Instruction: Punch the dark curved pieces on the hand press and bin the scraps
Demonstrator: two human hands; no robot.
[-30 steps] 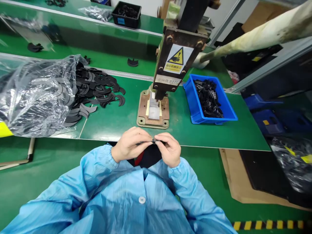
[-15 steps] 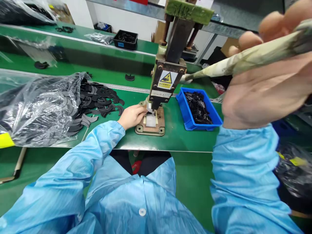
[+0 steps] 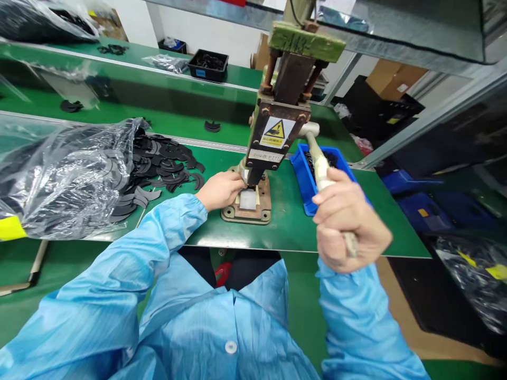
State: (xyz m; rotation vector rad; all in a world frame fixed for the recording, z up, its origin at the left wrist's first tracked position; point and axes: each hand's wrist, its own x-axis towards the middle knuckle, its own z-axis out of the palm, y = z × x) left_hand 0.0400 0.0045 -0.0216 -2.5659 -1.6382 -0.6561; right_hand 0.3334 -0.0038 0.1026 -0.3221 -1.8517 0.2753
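Note:
A hand-operated press (image 3: 272, 119) with a yellow warning label stands upright in front of me. My right hand (image 3: 350, 224) is wrapped round its tape-covered lever (image 3: 317, 153), which slants down towards me. At the base plate (image 3: 246, 215), my left hand (image 3: 222, 190) has its fingers pinched together just beside the lowered ram (image 3: 256, 176). What those fingertips hold is hidden; a bit of black shows under the ram. A pale block (image 3: 247, 200) sits on the base in front of the ram.
Left of the press lies a heap of curved black pieces (image 3: 168, 163), partly in a clear plastic bag (image 3: 75, 179). A blue bin (image 3: 307, 192) of black parts stands behind the lever. Across the divider is a black bin (image 3: 208, 66). A metal shelf (image 3: 245, 16) hangs above.
My right hand has pulled the lever down and inward from high on the right. The ram appears lower. My left hand stays by the base.

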